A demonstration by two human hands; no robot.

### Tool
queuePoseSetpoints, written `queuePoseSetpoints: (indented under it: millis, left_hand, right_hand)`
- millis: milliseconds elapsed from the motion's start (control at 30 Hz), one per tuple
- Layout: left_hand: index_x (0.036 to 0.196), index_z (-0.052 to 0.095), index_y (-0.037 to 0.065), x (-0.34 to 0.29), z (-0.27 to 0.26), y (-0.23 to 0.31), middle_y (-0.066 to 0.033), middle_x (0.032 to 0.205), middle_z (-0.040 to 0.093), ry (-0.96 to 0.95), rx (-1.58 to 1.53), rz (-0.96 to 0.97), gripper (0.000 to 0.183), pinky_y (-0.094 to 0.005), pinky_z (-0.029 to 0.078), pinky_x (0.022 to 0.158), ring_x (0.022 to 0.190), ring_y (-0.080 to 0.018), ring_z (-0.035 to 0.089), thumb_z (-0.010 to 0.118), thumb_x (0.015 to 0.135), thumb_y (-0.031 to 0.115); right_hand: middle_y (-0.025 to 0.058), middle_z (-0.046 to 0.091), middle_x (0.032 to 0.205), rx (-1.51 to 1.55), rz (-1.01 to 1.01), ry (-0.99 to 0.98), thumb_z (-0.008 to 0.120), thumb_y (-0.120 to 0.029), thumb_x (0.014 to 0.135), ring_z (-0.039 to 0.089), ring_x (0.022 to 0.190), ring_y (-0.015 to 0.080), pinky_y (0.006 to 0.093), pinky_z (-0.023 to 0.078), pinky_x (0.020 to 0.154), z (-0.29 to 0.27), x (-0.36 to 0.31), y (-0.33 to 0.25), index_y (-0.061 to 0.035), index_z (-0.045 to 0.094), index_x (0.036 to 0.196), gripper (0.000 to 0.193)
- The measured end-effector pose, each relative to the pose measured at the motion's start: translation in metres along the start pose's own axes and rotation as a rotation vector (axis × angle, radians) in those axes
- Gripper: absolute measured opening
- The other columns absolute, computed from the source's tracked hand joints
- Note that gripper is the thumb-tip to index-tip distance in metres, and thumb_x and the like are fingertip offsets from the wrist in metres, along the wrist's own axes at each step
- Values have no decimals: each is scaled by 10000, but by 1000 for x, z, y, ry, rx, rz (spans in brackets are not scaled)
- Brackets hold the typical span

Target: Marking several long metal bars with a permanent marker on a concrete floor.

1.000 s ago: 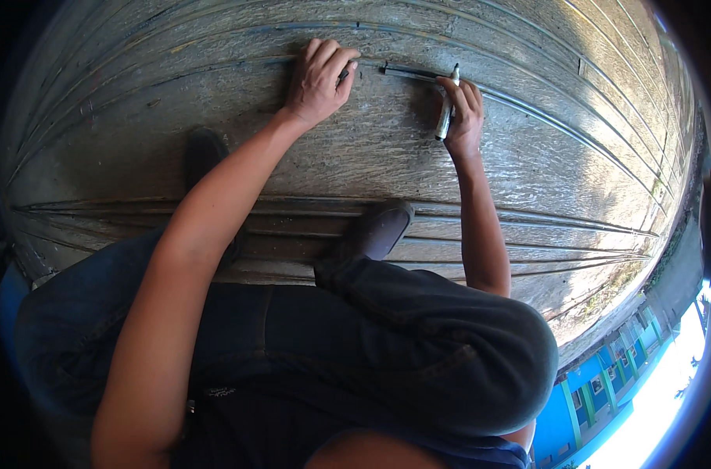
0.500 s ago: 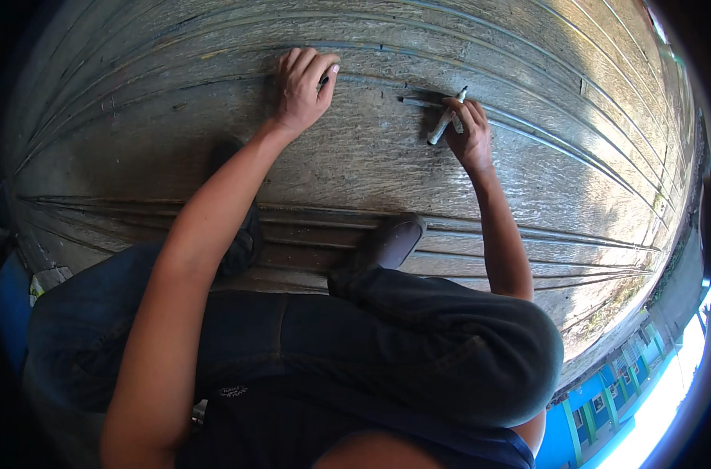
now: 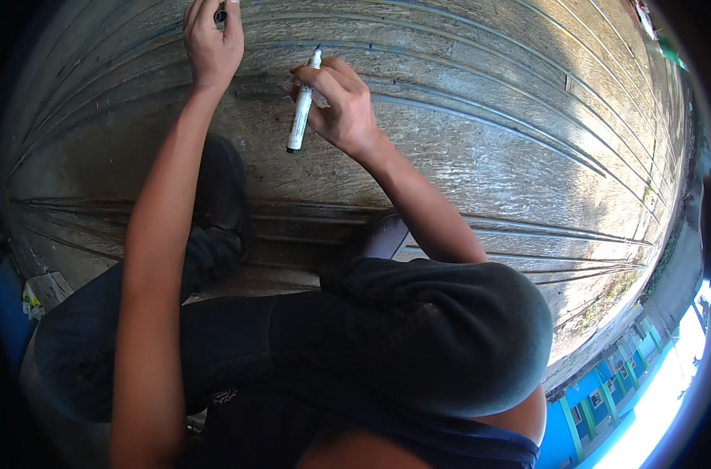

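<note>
My right hand (image 3: pixel 341 105) pinches a white marker (image 3: pixel 299 117) between thumb and fingers. Its dark tip points away from me and its black end toward me; no cap covers the tip. Further off to the left, my left hand (image 3: pixel 215 51) is closed round a small black cap (image 3: pixel 220 16), whose hollow round end shows between the fingers. Beneath both hands, long thin metal rods (image 3: pixel 418 48) run across the rough concrete floor (image 3: pixel 293 176). Whether the left fingers touch a rod I cannot tell.
A second bundle of rods (image 3: pixel 527 228) lies close to my feet. My left shoe (image 3: pixel 219 184) and right shoe (image 3: pixel 385 237) are among them. At the lower right stands a blue building (image 3: pixel 574 430); a blue object (image 3: pixel 13 313) is at the left edge.
Both hands have moved left, the left one also further away. The right hand has come off the rod it was at, and the marker now shows lengthwise.
</note>
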State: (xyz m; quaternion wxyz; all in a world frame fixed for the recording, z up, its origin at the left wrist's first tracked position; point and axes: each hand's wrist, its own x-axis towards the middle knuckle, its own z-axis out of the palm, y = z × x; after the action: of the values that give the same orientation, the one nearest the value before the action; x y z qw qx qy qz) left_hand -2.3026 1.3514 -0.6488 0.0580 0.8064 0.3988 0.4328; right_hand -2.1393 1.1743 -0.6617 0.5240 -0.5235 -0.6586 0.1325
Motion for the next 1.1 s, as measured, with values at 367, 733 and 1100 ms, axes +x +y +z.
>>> queuePoseSetpoints:
  millis: [367,733,1100]
  left_hand:
    - [910,713,45,-76,48,76,-77,845,708,-540,-305,262,76,-361,554,729,787,-230,682,725,911,120]
    - [916,711,62,-72,17,50,-71,820,714,-405,-279,195,84,-380,516,683,715,-228,654,688,945,137]
    - [1003,703,-3,-32,6,46,-137,874,724,-295,-308,-81,161,-352,541,660,760,-266,718,656,980,149]
  right_hand:
    - [153,716,1064,-467,505,-138,684,74,768,685,1034,356,420,542,879,-191,-122,80,-44,662,1109,361]
    - [129,718,944,-471,272,-304,709,96,721,686,879,315,412,560,782,-149,-95,86,-55,686,1050,362]
    - [170,702,988,-1,294,-151,703,14,769,675,900,389,463,550,800,8,-16,20,-50,653,1116,357]
